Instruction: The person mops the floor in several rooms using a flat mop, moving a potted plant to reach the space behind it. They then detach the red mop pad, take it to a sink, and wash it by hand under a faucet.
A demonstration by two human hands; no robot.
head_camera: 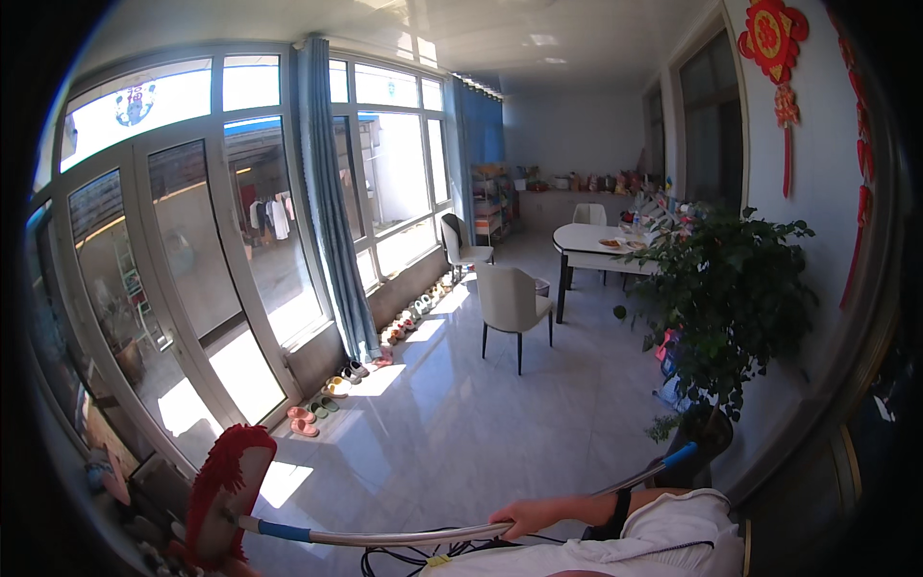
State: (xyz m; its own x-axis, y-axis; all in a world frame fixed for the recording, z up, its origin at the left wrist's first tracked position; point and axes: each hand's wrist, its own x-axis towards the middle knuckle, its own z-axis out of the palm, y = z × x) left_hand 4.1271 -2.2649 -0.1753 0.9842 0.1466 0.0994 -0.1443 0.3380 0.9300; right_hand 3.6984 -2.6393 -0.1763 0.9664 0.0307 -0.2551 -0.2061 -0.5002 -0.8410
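Observation:
A long metal-handled mop (404,537) with blue sleeves lies across the lower view. My right hand (530,516) is closed around its pole near the bottom centre, with a black band on that arm. The flat mop head (234,490) is raised at lower left; shaggy red fabric covers one side and its rim, and its pale backing faces the pole joint. Skin that appears to be my left hand (234,567) shows at the bottom edge beside the head, mostly cut off; its grip is unclear. Dark cables (393,559) lie below the pole, with a yellow piece among them.
Glass doors (180,238), a blue curtain (335,216) and a row of shoes (414,310) line the left. Ahead stand pale chairs (508,299) and a white table (584,234) with dishes. A large potted plant (728,303) stands right, near the pole's far end.

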